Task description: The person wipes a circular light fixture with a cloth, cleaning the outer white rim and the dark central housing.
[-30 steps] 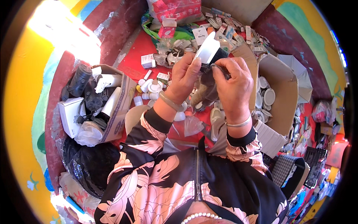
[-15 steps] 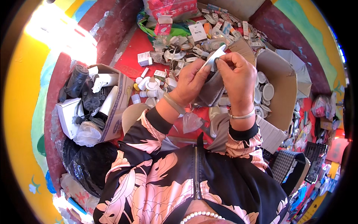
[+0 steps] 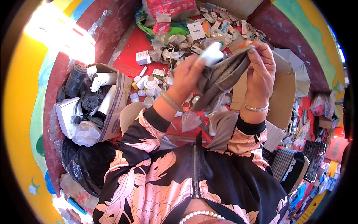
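Observation:
My left hand (image 3: 186, 76) is closed on a small white item (image 3: 211, 54), smeared by motion, so its kind cannot be made out. A grey-brown cloth (image 3: 229, 72), folded and fuzzy in places, stretches between my two hands. My right hand (image 3: 260, 72) pinches the cloth's upper right corner. Its left part lies against the white item and hangs below my left fingers. Beneath my hands is a pile of small white fittings (image 3: 151, 84), boxes and plastic bags on a red sheet.
On the left stands a cardboard box (image 3: 115, 106) with black and white devices in it, beside a black plastic bag (image 3: 84, 160). An opened cardboard box (image 3: 283, 91) stands to the right. Small cartons (image 3: 227, 28) and a pink-red bag (image 3: 171, 9) lie at the far side.
My right hand has moved right and pulled the cloth out wide. My left hand has shifted slightly left and down with the white item, which is now blurred.

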The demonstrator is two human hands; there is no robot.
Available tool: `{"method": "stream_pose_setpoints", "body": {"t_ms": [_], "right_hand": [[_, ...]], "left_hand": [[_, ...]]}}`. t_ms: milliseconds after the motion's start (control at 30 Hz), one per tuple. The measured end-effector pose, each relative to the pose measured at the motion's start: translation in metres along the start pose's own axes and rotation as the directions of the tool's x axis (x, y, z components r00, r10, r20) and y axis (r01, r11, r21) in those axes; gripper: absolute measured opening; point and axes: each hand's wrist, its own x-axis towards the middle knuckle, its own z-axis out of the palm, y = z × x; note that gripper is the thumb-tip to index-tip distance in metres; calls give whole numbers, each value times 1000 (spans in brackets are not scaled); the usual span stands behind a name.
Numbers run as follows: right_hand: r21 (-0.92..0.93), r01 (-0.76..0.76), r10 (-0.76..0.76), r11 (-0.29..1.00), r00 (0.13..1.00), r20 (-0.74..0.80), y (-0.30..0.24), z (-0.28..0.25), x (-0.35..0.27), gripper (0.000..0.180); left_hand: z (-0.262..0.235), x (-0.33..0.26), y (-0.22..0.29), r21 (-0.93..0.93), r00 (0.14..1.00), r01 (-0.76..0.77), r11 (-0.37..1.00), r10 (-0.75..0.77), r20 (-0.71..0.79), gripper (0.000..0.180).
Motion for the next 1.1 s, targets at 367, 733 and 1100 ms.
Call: {"method": "stream_pose_setpoints", "body": {"t_ms": [367, 733, 1100], "right_hand": [[143, -6, -61, 990, 888, 456, -19, 2, -20, 31], [-351, -244, 357, 904, 883, 304, -19, 46, -34, 9], [-40, -378, 373, 925, 923, -94, -13, 0, -16, 16]], "left_hand": [[-22, 26, -4, -966, 964, 43, 255, -265, -28, 47], [-29, 27, 5, -993, 976, 104, 63, -199, 89, 52], [-42, 31, 3, -990, 955, -38, 137, -288, -76, 41]]}}
